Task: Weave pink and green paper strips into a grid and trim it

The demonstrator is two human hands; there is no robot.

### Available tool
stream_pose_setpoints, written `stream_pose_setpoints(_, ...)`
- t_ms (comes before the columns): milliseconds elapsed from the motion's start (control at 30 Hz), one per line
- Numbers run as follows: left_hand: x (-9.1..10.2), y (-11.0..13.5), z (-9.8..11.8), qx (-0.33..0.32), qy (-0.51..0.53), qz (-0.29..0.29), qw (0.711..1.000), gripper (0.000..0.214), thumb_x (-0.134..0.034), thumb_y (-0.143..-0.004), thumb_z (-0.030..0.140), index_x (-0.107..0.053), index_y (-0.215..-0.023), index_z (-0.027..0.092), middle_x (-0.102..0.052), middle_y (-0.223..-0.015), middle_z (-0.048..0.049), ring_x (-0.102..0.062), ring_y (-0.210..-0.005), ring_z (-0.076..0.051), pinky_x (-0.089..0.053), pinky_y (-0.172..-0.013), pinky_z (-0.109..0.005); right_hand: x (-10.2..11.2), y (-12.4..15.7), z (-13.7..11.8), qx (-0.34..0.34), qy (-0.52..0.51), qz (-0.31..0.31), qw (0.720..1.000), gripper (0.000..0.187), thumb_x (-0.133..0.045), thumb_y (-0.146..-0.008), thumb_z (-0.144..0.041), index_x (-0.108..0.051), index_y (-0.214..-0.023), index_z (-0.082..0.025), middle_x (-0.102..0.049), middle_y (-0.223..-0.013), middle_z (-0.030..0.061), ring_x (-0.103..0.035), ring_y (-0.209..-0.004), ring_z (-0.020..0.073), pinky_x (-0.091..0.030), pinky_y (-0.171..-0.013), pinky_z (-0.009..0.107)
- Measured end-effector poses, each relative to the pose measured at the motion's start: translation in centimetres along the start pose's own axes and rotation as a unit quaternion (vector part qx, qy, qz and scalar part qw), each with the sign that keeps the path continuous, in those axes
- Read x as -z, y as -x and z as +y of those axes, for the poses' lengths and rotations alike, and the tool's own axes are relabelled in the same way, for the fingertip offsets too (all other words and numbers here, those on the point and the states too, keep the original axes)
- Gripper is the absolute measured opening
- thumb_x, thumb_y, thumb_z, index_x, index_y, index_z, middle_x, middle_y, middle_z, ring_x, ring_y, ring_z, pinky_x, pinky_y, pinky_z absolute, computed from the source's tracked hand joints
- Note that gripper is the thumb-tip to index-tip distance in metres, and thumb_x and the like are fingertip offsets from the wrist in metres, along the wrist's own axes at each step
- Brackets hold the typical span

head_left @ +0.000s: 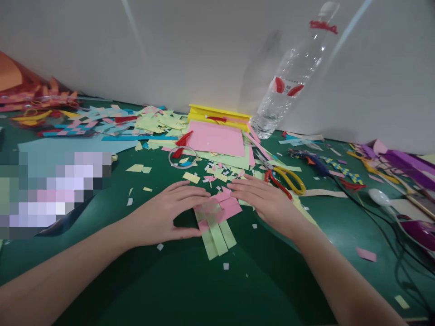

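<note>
Pink and pale green paper strips point(217, 222) lie crossed over and under one another on the green table, between my two hands. My left hand point(165, 210) is at their left side, its fingers stretched out and its thumb apart, with the tips at the paper's edge. From the right, my right hand point(270, 203) reaches in with long, straight fingers at the pink ends. Whether its fingertips press on the paper I cannot tell. Small pink and green paper scraps point(220, 172) are scattered just beyond the fingers.
Scissors point(287, 179) with yellow and red handles lie beyond my right hand. A clear plastic bottle point(285, 86) leans on the wall. Behind the scraps are a pink paper sheet point(217, 138) and a ring point(182, 157). At right, a glue gun point(416, 231) trails a black cord.
</note>
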State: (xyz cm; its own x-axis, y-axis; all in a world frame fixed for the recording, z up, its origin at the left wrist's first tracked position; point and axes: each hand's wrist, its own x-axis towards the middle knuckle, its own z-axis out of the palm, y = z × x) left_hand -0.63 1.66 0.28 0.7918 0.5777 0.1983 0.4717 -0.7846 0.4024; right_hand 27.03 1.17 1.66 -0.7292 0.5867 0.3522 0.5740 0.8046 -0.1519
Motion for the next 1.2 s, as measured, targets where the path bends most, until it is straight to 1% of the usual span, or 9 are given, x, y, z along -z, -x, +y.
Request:
stream_pose_setpoints(67, -0.4, -0.2, 0.4, 0.001, -0.023, 0.01, 1.0, 0.045, -0.054, -0.085, 0.044, -0.051, -0.125, 0.024, -0.057, -0.126, -0.0075, -0.05, -0.117, -0.023, -0.029, -0.106, -0.043, 0.1, -0.1, -0.4, 0.0, -0.022, 0.033, 0.999, 0.038, -0.037, -0.087, -0.003, -0.063, -0.111, -0.019, -0.064, -0.117, 0.0049, -0.056, -0.114, 0.016, -0.039, -0.106, 0.043)
stream_pose_setpoints(133, -0.8, -0.3, 0.9, 0.006, -0.033, 0.021, 0.999, 0.046, -0.055, -0.084, 0.044, -0.051, -0.125, 0.022, -0.059, -0.121, -0.0084, -0.051, -0.113, -0.024, -0.036, -0.1, -0.04, -0.2, -0.4, -1.0, 0.008, -0.051, 0.033, 0.998, 0.03, -0.043, -0.089, -0.01, -0.064, -0.109, -0.021, -0.067, -0.112, 0.0032, -0.06, -0.107, 0.015, -0.043, -0.102, 0.04)
stream_pose_setpoints(200, -1.2, -0.3, 1.2, 0.014, -0.041, 0.032, 0.999, 0.051, -0.058, -0.081, 0.045, -0.049, -0.126, 0.021, -0.06, -0.118, -0.0087, -0.052, -0.11, -0.025, -0.037, -0.097, -0.04, -0.8, -0.7, -1.5, 0.019, -0.068, 0.005, 0.997, 0.024, -0.049, -0.09, -0.021, -0.063, -0.109, -0.021, -0.067, -0.113, 0.0021, -0.058, -0.111, 0.0146, -0.042, -0.104, 0.038)
stream_pose_setpoints(300, -1.5, -0.2, 1.2, 0.032, -0.051, 0.033, 0.998, 0.05, -0.059, -0.079, 0.047, -0.052, -0.121, 0.021, -0.06, -0.116, -0.0081, -0.052, -0.109, -0.026, -0.037, -0.096, -0.041, -1.7, -1.0, -1.9, 0.018, -0.067, -0.057, 0.996, 0.03, -0.05, -0.09, -0.031, -0.058, -0.117, -0.019, -0.06, -0.125, 0.0041, -0.049, -0.122, 0.0162, -0.034, -0.109, 0.039)
stream_pose_setpoints(400, -1.4, 0.0, 1.1, 0.033, -0.046, 0.021, 0.998, 0.044, -0.057, -0.082, 0.043, -0.052, -0.12, 0.023, -0.058, -0.118, -0.007, -0.05, -0.111, -0.025, -0.036, -0.097, -0.041, -2.1, -1.0, -1.9, 0.007, -0.068, -0.079, 0.995, 0.036, -0.049, -0.09, -0.038, -0.055, -0.12, -0.018, -0.056, -0.129, 0.0058, -0.047, -0.123, 0.0175, -0.033, -0.109, 0.039)
stream_pose_setpoints(700, -1.0, 0.0, 0.6, -0.018, -0.039, -0.019, 0.999, 0.04, -0.052, -0.087, 0.03, -0.046, -0.126, 0.024, -0.055, -0.128, -0.0051, -0.047, -0.119, -0.02, -0.026, -0.109, -0.041, -1.6, -0.8, -2.1, 0.0, -0.05, -0.056, 0.997, 0.033, -0.055, -0.086, -0.038, -0.059, -0.114, -0.02, -0.065, -0.115, 0.0037, -0.053, -0.111, 0.0184, -0.028, -0.109, 0.044)
stream_pose_setpoints(833, -0.9, 0.0, 0.5, -0.033, -0.043, 0.005, 0.999, 0.034, -0.051, -0.088, 0.033, -0.052, -0.121, 0.025, -0.06, -0.121, -0.0046, -0.053, -0.113, -0.019, -0.028, -0.107, -0.04, -1.9, -0.7, -1.9, 0.024, -0.063, -0.046, 0.997, 0.026, -0.054, -0.088, -0.036, -0.062, -0.108, -0.021, -0.065, -0.116, 0.0024, -0.055, -0.108, 0.0173, -0.034, -0.105, 0.04)
stream_pose_setpoints(1033, -1.2, -0.2, 0.0, -0.059, -0.01, -0.018, 0.998, 0.017, -0.051, -0.09, 0.031, -0.062, -0.101, 0.025, -0.064, -0.113, -0.0015, -0.056, -0.107, -0.016, -0.031, -0.106, -0.036, -2.4, -0.7, -1.5, 0.036, -0.088, -0.053, 0.994, 0.02, -0.05, -0.091, -0.029, -0.064, -0.099, -0.018, -0.068, -0.108, 0.0026, -0.056, -0.107, 0.0148, -0.042, -0.097, 0.034)
stream_pose_setpoints(1200, -1.4, -0.1, -0.2, -0.062, -0.022, -0.009, 0.998, 0.016, -0.052, -0.09, 0.031, -0.06, -0.102, 0.025, -0.063, -0.113, 0.001, -0.054, -0.108, -0.014, -0.029, -0.106, -0.035, -2.4, -0.8, -1.6, 0.035, -0.11, -0.037, 0.993, 0.019, -0.051, -0.09, -0.028, -0.065, -0.096, -0.017, -0.069, -0.103, 0.0037, -0.057, -0.104, 0.0153, -0.044, -0.094, 0.034)
